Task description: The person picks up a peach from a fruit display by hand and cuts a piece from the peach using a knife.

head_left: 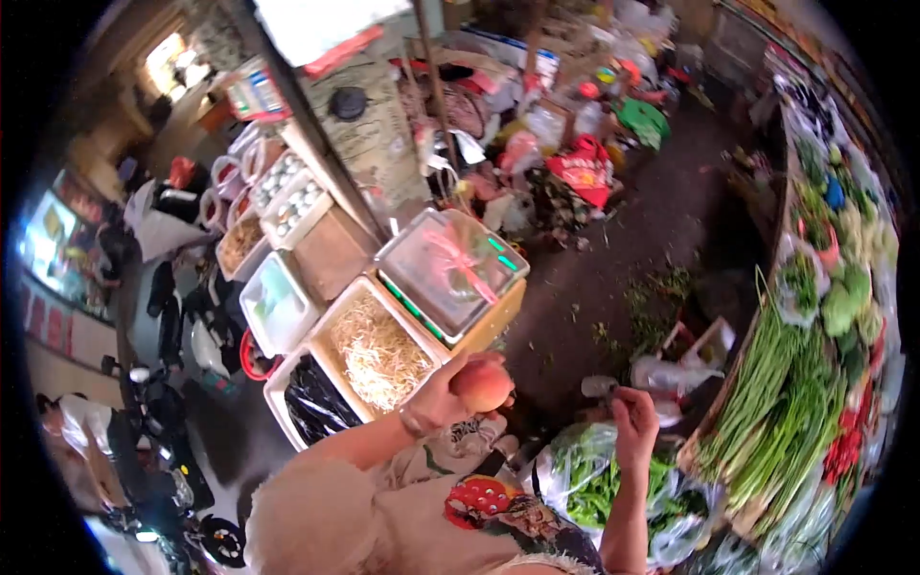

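Note:
A round, pink-orange peach (482, 385) rests in my left hand (444, 401), the fingers wrapped round it. That hand is over the near corner of a white box of bean sprouts (376, 350). My right hand (634, 429) is raised on the other side, its fingers loosely curled in and nothing visible in them. Just below and beside it are clear plastic bags of green peppers (592, 491). A lidded clear plastic box with a pink bag on top (450, 268) stands beyond the peach.
To the right, a long stall (767, 422) holds leafy stalks, cabbages and red peppers. A tray of eggs (287, 196) and a black-bag-lined box (321, 398) are at left. Bags and clutter (580, 168) lie at the back. Scraps (652, 307) litter the dark floor. Scooters (163, 422) stand far left.

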Demonstrator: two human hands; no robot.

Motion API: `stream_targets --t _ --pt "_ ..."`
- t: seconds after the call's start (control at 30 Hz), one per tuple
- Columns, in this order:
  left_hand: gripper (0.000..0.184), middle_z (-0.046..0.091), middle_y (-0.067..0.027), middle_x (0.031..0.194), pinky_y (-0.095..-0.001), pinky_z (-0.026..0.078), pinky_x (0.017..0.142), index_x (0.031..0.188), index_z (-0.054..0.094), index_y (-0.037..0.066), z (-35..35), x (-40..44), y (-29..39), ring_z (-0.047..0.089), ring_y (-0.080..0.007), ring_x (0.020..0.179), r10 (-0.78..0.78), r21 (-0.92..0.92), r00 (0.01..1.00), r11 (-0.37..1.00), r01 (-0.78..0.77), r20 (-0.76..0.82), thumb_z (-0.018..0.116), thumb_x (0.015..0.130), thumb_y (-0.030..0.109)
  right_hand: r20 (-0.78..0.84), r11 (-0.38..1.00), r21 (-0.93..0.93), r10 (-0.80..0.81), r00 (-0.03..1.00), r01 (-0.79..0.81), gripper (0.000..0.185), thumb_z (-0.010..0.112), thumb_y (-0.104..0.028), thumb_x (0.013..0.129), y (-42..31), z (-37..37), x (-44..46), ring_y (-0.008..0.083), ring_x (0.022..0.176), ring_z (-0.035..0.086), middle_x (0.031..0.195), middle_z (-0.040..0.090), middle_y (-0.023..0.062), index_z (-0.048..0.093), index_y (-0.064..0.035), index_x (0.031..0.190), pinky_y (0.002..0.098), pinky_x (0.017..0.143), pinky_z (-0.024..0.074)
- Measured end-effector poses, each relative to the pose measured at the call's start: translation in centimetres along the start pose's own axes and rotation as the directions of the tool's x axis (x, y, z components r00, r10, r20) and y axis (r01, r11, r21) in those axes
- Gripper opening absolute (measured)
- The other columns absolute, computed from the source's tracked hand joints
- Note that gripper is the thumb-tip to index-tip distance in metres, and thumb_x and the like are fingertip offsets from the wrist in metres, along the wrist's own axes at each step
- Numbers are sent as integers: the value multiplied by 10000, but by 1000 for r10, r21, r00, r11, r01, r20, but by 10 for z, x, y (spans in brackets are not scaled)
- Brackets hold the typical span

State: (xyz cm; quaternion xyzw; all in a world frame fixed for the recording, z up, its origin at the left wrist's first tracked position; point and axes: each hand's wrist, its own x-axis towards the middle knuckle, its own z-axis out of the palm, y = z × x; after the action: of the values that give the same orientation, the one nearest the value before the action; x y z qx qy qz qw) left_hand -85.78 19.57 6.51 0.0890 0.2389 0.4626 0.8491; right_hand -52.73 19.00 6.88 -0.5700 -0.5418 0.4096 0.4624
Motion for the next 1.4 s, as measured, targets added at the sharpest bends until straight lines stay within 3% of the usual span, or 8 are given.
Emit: stream_targets --t 0.07,0.33,0.43,0.53,0.6,0.83,1.1,1.4 --pt "550 621 -221 1172 -524 564 772 1263 534 67 -15 -28 5 641 -414 1033 37 -25 996 999 -39 -76 478 973 532 8 999 -34 -42 999 42 7 652 -15 903 -27 14 35 46 751 512 791 595 -42 653 -21 906 209 668 418" --pt "515 637 -226 1142 -521 544 878 1152 582 9 -41 -80 -16 637 -401 1033 103 -155 905 971 -181 -413 519 965 485 250 866 -319 -315 916 385 203 796 -113 780 -98 97 144 242 629 518 706 607 83 610 -34 782 345 625 434" --pt "485 637 -232 1148 -500 547 885 1173 577 1 -56 -91 -13 644 -390 1025 64 -124 882 983 -136 -466 501 981 440 350 827 56 -542 764 560 199 709 -53 844 -151 160 183 236 812 648 933 662 121 654 -36 1034 326 757 512" --pt "520 644 -217 1138 -491 549 884 1208 562 -15 -77 -94 -1 651 -370 1010 234 -42 899 963 -268 -371 533 912 411 458 726 26 -620 637 688 223 660 -42 882 -167 209 207 146 828 619 944 632 63 631 -48 1103 283 718 501" --pt "485 653 -187 1089 -493 572 799 1160 588 44 -85 -99 14 646 -370 972 292 11 790 940 -340 -539 558 877 437 406 640 125 -730 549 758 164 648 -95 831 -159 240 202 308 809 643 876 646 141 621 -46 986 421 711 511" --pt "403 638 -168 1026 -488 597 656 1108 606 83 -104 -87 104 645 -358 911 337 216 853 938 -270 -398 549 920 435 509 923 -285 -83 857 258 153 615 -196 870 -14 224 151 367 834 649 878 664 176 655 -65 938 469 730 513" --pt "336 624 -184 1031 -536 577 720 1060 607 88 -84 28 100 634 -413 924 22 110 965 994 7 -261 528 932 388 -137 627 -587 546 827 -512 422 694 -436 848 146 48 102 357 881 663 942 698 176 700 -54 1027 468 774 516" --pt "381 586 -202 996 -490 552 699 1032 552 33 -12 133 22 619 -388 876 -210 278 913 908 315 -349 472 941 394 -154 201 -956 277 948 -214 205 592 -95 793 275 -65 142 323 1054 587 1064 629 143 650 -82 990 449 909 444"
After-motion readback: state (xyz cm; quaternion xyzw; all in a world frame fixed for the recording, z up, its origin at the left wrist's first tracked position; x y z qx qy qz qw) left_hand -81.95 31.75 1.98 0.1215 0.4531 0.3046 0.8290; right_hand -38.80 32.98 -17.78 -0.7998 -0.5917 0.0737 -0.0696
